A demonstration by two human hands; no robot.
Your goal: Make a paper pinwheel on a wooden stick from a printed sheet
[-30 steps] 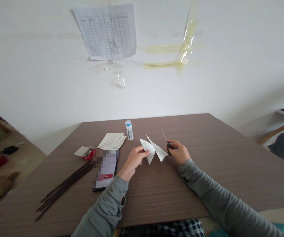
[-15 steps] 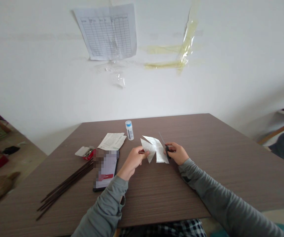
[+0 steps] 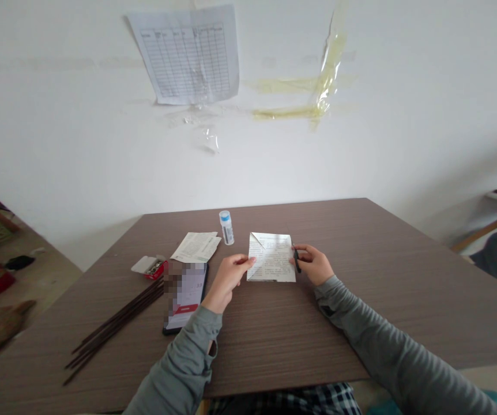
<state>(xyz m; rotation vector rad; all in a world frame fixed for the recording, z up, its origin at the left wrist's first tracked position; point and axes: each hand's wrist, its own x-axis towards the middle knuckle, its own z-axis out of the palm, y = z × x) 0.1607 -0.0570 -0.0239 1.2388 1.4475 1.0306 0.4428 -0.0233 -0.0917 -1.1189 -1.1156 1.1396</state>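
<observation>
A printed sheet of paper (image 3: 274,259), roughly square with a diagonal crease or cut at its left, lies nearly flat between my hands above the table. My left hand (image 3: 228,279) is closed, pinching the sheet's left edge between thumb and fingers. Closed at the right edge, my right hand (image 3: 314,265) grips a slim dark-handled tool (image 3: 297,262) with a thin blade pointing away from me. The right fingertips also touch the paper. Whether the tool is a knife or scissors cannot be made out.
Further left are folded printed papers (image 3: 195,246), a clear bottle with a blue band (image 3: 226,227), a small open red-and-white box (image 3: 151,267), a phone (image 3: 185,300) and several thin dark rods (image 3: 114,328). The brown table (image 3: 382,276) meets a white wall (image 3: 296,167).
The paper, previously parted into angled flaps, now lies flatter as one square. My left hand has shifted slightly left; the blade has drawn close along the paper's right edge.
</observation>
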